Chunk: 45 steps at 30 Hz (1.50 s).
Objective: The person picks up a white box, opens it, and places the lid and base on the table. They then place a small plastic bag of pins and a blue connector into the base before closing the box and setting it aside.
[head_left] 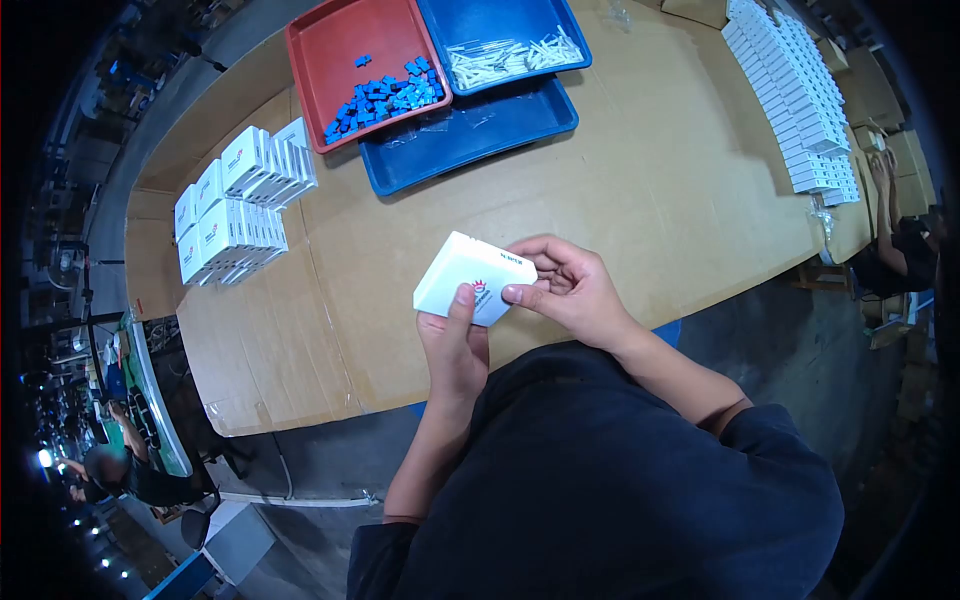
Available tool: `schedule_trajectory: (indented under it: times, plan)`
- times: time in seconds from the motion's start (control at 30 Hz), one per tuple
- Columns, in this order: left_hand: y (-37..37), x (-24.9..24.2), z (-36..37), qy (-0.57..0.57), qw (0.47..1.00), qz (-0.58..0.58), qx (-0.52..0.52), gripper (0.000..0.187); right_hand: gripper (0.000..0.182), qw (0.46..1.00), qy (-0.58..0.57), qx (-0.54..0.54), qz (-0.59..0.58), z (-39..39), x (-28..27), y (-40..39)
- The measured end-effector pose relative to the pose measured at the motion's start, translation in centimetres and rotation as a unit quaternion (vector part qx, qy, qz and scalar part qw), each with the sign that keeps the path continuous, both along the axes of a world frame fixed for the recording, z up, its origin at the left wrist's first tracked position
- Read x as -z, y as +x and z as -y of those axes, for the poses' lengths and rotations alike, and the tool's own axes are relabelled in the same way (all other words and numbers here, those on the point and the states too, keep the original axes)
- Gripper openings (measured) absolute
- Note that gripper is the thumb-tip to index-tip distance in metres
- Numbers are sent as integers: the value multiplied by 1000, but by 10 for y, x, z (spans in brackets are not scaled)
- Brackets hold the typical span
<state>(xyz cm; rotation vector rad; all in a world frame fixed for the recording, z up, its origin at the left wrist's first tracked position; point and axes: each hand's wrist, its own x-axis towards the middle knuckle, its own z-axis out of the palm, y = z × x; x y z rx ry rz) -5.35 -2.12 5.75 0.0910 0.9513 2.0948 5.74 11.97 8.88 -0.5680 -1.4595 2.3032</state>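
Note:
Both hands hold a small white box (452, 272) with a red logo and dark print, tilted above the cardboard-covered table near my body. My left hand (456, 345) grips its lower left part, thumb on the front face. My right hand (570, 290) is closed on its right edge, thumb near the logo and the other fingers behind. What lies behind the box is hidden.
A red tray (330, 40) holds small blue parts; a blue tray (440, 20) holds white sticks. Another blue tray (470, 145) lies below them. White boxes (235, 225) stand stacked at left, more white boxes (790, 100) at right. Other people work at both sides.

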Motion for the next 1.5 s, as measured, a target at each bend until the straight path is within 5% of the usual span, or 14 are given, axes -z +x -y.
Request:
schedule_trajectory:
  times: [0.07, 0.17, 0.23, 0.3, 0.47, 0.6, 0.67, 0.7, 0.77, 1.1, 1.3, 1.5]
  plan:
    - [-4, -8, -7, -11, 999, 32, -13, 49, 38, 999, -15, 26, -24, -1, 9, -3]
    - [-10, -13, -13, -62, 986, -144, -62, 57, 46, 998, 13, 53, -38, -14, 21, -1]
    - [-18, -13, -6, -120, 942, -310, 38, 66, 51, 997, 63, -32, 23, -21, 16, 2]
    - [-20, -12, -3, -153, 937, -298, 96, 67, 52, 999, 45, -21, 11, -21, 11, 0]
    - [-15, 2, -7, -83, 991, -105, 11, 61, 50, 996, -27, 21, -80, -10, 11, -7]
    - [-16, -3, -4, -92, 985, -132, 64, 65, 43, 996, -64, 29, -45, -6, 14, -4]
    - [-10, -28, -14, -107, 929, -350, -51, 61, 39, 998, -19, 23, -60, -6, 13, -1]
    - [-13, -26, -10, -108, 929, -350, -50, 61, 39, 998, -20, 23, -59, -7, 10, 0]
    - [-20, -26, 0, -80, 920, -379, 58, 53, 38, 997, 42, 2, -64, -7, 0, 4]
    - [-4, -16, -4, -38, 969, -244, 19, 35, 39, 989, 139, 2, -46, -12, -1, 7]
    - [1, -23, -3, -2, 998, -59, -30, 35, 39, 994, -2, 32, -100, -7, 1, -3]
    - [-4, -15, 4, -49, 972, -228, -15, 39, 35, 989, 98, 0, -113, -6, 15, 7]
